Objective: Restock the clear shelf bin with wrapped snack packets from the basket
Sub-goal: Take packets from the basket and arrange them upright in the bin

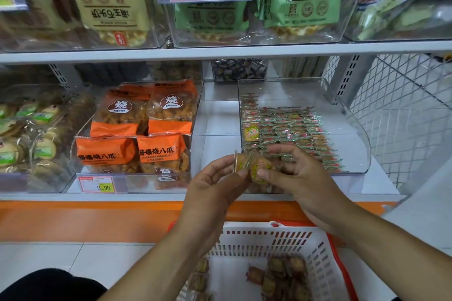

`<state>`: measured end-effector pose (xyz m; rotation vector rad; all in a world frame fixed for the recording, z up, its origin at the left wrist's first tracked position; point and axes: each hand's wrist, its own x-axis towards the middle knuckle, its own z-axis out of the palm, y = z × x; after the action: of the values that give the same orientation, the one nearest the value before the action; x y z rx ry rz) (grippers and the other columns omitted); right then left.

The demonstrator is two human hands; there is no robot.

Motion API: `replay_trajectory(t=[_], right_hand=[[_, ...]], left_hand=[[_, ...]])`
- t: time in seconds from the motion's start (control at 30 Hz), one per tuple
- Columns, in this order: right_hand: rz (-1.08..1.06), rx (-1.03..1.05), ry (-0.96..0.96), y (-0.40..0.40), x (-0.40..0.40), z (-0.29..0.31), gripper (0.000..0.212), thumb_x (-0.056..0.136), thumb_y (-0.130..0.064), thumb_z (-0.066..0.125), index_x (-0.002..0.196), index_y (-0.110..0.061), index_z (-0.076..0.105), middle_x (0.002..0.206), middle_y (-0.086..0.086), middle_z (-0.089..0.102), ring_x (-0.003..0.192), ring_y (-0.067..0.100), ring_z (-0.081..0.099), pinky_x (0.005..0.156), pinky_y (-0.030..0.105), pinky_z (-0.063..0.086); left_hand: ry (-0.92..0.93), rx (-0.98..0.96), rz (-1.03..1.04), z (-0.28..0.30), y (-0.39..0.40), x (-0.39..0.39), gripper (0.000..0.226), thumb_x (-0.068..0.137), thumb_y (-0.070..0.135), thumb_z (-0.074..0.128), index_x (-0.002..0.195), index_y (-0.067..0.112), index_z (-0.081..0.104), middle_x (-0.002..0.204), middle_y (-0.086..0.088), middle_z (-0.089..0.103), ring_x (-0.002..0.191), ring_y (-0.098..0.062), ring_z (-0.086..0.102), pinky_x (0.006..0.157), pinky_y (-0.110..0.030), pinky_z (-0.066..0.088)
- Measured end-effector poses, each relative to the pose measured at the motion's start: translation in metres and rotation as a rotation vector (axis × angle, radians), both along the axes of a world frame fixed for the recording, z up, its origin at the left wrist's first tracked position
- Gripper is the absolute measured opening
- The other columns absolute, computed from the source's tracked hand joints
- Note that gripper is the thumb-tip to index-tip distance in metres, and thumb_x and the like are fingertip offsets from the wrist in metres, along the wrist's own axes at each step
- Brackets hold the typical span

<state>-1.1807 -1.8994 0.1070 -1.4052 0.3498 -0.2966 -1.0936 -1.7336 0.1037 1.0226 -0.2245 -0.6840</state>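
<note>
Your left hand and right hand are bare, forearms unsleeved, no rings or watch showing; dark trousers cover your knee.

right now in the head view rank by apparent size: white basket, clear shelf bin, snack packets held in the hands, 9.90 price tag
1-2. white basket and clear shelf bin: alike; basket nearer, cropped
3. 9.90 price tag
4. held snack packets: partly hidden, unsure

Basket cropped below; its packets perhaps blurred
</note>
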Motion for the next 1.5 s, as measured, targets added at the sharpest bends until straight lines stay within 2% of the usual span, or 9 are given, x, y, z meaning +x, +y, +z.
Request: replay_trajectory(t=[0.33,0.5,0.7,0.8,0.97,1.1,1.27,1.37,1.5], right_hand=[[0.045,0.222,0.082,-0.005,0.003,0.005,0.054,0.071,-0.01,0.076,0.124,-0.006,0.066,0.118,0.016,0.073,0.111,0.028,0.069,0.084,0.029,0.058],[0.085,0.179,0.073,-0.004,0.003,0.008,0.031,0.075,-0.013,0.077,0.106,-0.012,0.075,0.109,0.014,0.075,0.098,0.029,0.074,0.072,0.03,0.06],[-0.19,-0.728,0.189,-0.044,0.04,0.016,0.037,0.079,-0.031,0.085,0.113,-0.034,0.069,0.111,-0.014,0.07,0.102,0.009,0.066,0.084,0.03,0.054],[-0.119,-0.872,0.31,-0.052,0.071,0.004,0.044,0.082,-0.024,0.083,0.123,-0.03,0.067,0.133,-0.005,0.065,0.123,0.018,0.058,0.101,0.032,0.047],[-0.212,-0.704,0.344,-0.046,0.109,-0.01,0.07,0.082,-0.006,0.08,0.141,-0.027,0.048,0.12,-0.004,0.061,0.081,0.011,0.063,0.065,0.026,0.054],[-0.277,-0.532,0.327,-0.037,0.108,-0.012,0.081,0.086,0.004,0.07,0.151,-0.026,0.034,0.12,0.007,0.062,0.074,0.004,0.056,0.074,0.039,0.059],[-0.175,-0.809,0.349,-0.027,0.104,-0.006,0.076,0.09,0.009,0.053,0.155,-0.024,0.036,0.15,0.01,0.049,0.08,0.017,0.059,0.067,0.032,0.054],[-0.159,-0.903,0.354,-0.027,0.104,-0.004,0.068,0.089,0.01,0.054,0.151,-0.018,0.044,0.129,0.015,0.065,0.084,0.027,0.068,0.071,0.033,0.058],[-0.181,-0.867,0.403,-0.026,0.112,-0.008,0.069,0.087,0.01,0.052,0.149,-0.021,0.049,0.103,0.01,0.071,0.054,0.014,0.059,0.04,0.019,0.044]], left_hand=[[0.046,-0.078,-0.004,-0.005,-0.004,0.0,0.033,0.08,0.008,0.068,0.111,-0.001,0.067,0.103,-0.02,0.075,0.09,-0.024,0.075,0.08,-0.029,0.061],[-0.209,0.17,0.065,-0.004,-0.006,-0.004,0.019,0.093,0.009,0.066,0.11,0.013,0.073,0.106,-0.006,0.078,0.101,-0.02,0.072,0.081,-0.024,0.057],[-0.46,0.449,-0.018,-0.001,-0.012,-0.006,0.052,0.093,0.016,0.071,0.131,0.047,0.053,0.131,0.022,0.059,0.124,0.007,0.053,0.106,-0.029,0.048],[-0.511,0.484,-0.081,0.0,-0.016,-0.008,0.055,0.094,0.017,0.07,0.128,0.054,0.048,0.125,0.036,0.052,0.118,0.012,0.051,0.112,-0.026,0.041],[-0.56,0.523,-0.126,0.001,-0.011,-0.006,0.062,0.094,0.024,0.071,0.146,0.044,0.044,0.132,0.033,0.043,0.123,0.009,0.042,0.103,-0.012,0.038],[-0.606,0.509,-0.145,0.001,-0.009,-0.002,0.055,0.093,0.025,0.072,0.138,0.047,0.049,0.132,0.041,0.041,0.113,0.023,0.041,0.092,-0.002,0.034],[-0.633,0.487,-0.165,-0.003,-0.008,0.0,0.049,0.092,0.025,0.072,0.131,0.049,0.054,0.145,0.037,0.037,0.126,0.015,0.041,0.11,-0.017,0.034],[-0.65,0.483,-0.181,-0.006,-0.009,0.001,0.047,0.092,0.026,0.072,0.13,0.049,0.056,0.139,0.047,0.036,0.126,0.02,0.04,0.112,-0.018,0.034],[-0.696,0.455,-0.204,-0.011,-0.008,0.003,0.047,0.092,0.026,0.073,0.13,0.049,0.057,0.125,0.062,0.033,0.12,0.031,0.037,0.107,-0.011,0.034]])
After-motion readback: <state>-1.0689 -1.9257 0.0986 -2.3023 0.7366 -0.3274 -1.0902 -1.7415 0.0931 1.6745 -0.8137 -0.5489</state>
